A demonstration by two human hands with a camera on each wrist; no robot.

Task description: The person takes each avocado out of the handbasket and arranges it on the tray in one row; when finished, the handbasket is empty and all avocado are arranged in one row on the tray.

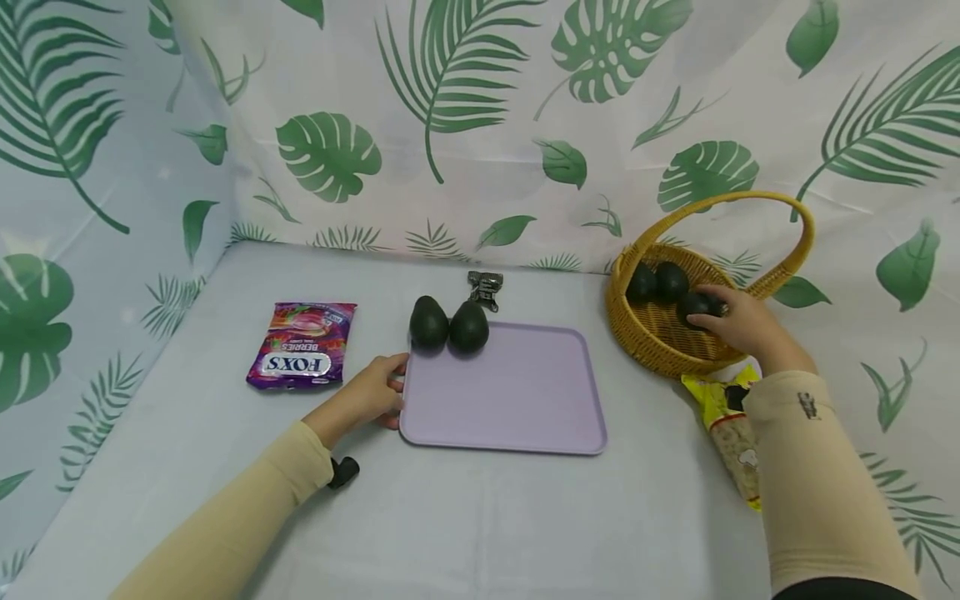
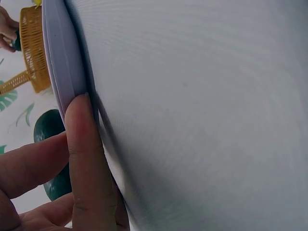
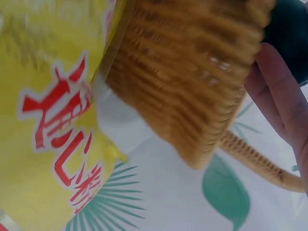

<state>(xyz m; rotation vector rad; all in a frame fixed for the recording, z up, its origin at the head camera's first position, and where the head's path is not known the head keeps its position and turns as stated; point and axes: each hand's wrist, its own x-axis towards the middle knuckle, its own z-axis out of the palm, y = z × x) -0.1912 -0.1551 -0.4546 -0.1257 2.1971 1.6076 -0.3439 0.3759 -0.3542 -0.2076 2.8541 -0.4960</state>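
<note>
My left hand [image 1: 369, 395] rests its fingertips against the left edge of a lilac tray [image 1: 517, 392]. In the left wrist view, one straight finger [image 2: 89, 159] touches the tray's side wall. Two dark green avocados, a left one [image 1: 429, 323] and a right one [image 1: 468, 327], lie side by side at the tray's back left corner. My right hand [image 1: 738, 321] reaches into a yellow wicker basket [image 1: 656, 354] and grips an avocado [image 1: 692, 308]. Two more avocados [image 1: 671, 282] lie behind it in the basket. The right wrist view shows only part of the held avocado [image 3: 288, 36].
A purple Fox's candy bag [image 1: 303, 346] lies left of the tray. Behind the tray sits a small dark metal clip [image 1: 486, 287]. A yellow snack bag [image 1: 731, 429] lies before the basket, partly under my right sleeve. The basket's tall handle [image 1: 798, 242] arches over it.
</note>
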